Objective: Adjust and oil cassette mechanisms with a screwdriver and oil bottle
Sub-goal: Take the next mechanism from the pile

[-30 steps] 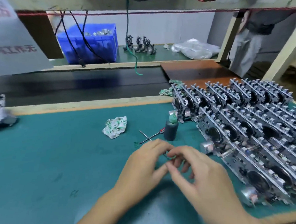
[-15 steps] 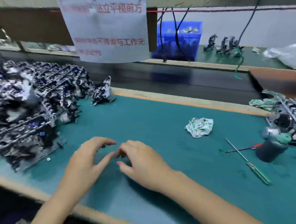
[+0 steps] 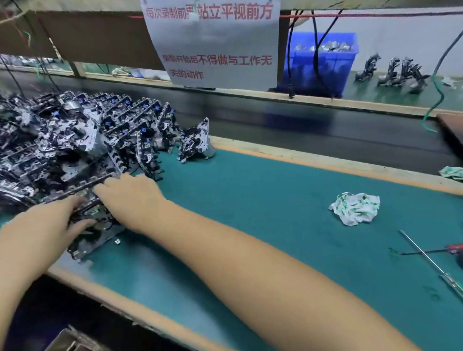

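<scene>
You are fetching: both your left hand (image 3: 42, 227) and right hand (image 3: 130, 193) curl onto a black-and-silver metal cassette mechanism (image 3: 92, 227) (screwdriver (image 3: 442, 273) lies well right), lift it next.

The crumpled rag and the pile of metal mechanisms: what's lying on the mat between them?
Nothing: the head view shows bare green mat between the crumpled rag and the mechanism pile.

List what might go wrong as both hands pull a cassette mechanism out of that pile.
1. The pile of cassette mechanisms is stacked and tangled; lifting the front unit gripped by the left hand and right hand may snag or topple neighbours.
2. That unit sits near the mat edge and could slip off.
3. A small loose part beside it may get lost.
</scene>
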